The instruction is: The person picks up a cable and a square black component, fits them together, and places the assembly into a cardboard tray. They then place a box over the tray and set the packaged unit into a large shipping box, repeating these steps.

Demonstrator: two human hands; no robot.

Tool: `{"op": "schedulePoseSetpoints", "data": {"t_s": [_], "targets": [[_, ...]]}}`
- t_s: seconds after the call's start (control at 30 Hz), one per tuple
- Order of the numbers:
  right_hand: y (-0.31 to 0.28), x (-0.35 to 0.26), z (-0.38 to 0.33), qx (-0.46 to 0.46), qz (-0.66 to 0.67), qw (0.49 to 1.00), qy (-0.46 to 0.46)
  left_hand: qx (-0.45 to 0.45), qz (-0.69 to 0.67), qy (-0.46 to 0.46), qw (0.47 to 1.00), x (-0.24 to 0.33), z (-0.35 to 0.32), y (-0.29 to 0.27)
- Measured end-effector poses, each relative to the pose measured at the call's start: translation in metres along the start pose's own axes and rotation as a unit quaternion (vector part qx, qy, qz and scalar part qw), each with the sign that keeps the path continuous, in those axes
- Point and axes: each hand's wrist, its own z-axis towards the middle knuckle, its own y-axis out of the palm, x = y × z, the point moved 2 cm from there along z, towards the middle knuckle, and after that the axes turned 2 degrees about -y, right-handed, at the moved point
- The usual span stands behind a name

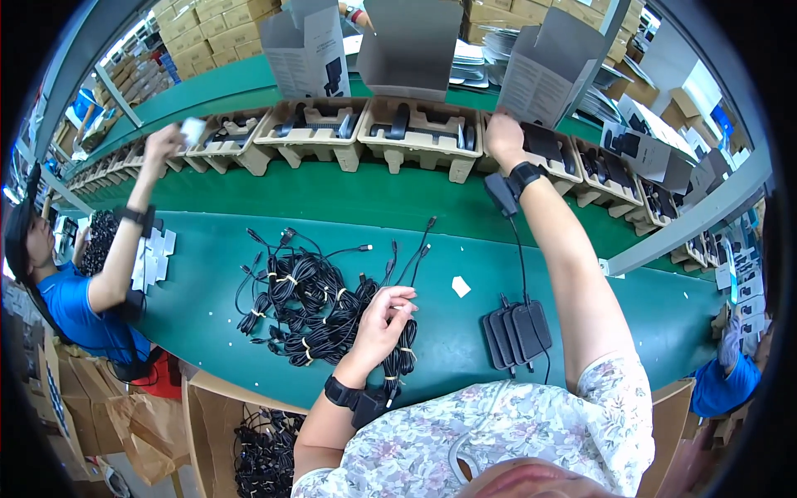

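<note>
Nearest, below the near edge of the desk (pixel 448 357), an open carton (pixel 202 427) contains a heap of more black cables (pixel 264 456); this stock is not on the desk. Above that edge, the left hand (pixel 383 322) is over the right side of a pile of tied cable bundles (pixel 311 290); its fingers are bent, with the thumb near to them, but I cannot tell if they are clamped on a cable. The pile covers the desk from the near edge toward the middle, so a good number of bundles remain outside the trays. Near the right end of the desk, several flat black devices (pixel 516 334) lie overlapping, also not in a tray. A white paper scrap (pixel 461 286) lies between them and the far edge. Beyond the far edge, pulp trays (pixel 418 158) stand in a long row, and the nearer ones already contain dark parts, so I judge the work is partly done. The right hand (pixel 503 137) reaches to one of these trays; its fingertips are hidden, and I cannot tell whether they hold something. Behind the row, printed boxes (pixel 411 41) stand with open flaps, not closed over any tray.
</note>
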Motion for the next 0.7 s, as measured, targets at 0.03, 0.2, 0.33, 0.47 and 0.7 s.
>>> {"op": "schedulePoseSetpoints", "data": {"t_s": [0.03,0.2,0.33,0.47,0.7], "targets": [[-0.007,-0.006,0.005,-0.077,0.019,0.997,-0.012,0.003,0.002,0.001,1.000,-0.001,-0.002,-0.002],[-0.021,0.007,0.011,-0.296,0.096,0.948,-0.068,0.008,0.041,0.006,0.999,-0.002,-0.003,-0.008],[-0.009,0.033,0.003,-0.242,0.182,0.949,-0.082,0.005,0.080,0.007,0.997,0.001,-0.004,-0.009],[0.004,0.036,-0.013,-0.092,0.089,0.983,-0.132,0.027,0.030,0.008,0.999,0.000,0.000,-0.008],[0.005,0.038,-0.023,0.013,-0.215,0.935,-0.283,0.017,-0.011,-0.011,1.000,0.003,0.007,-0.004]]}}
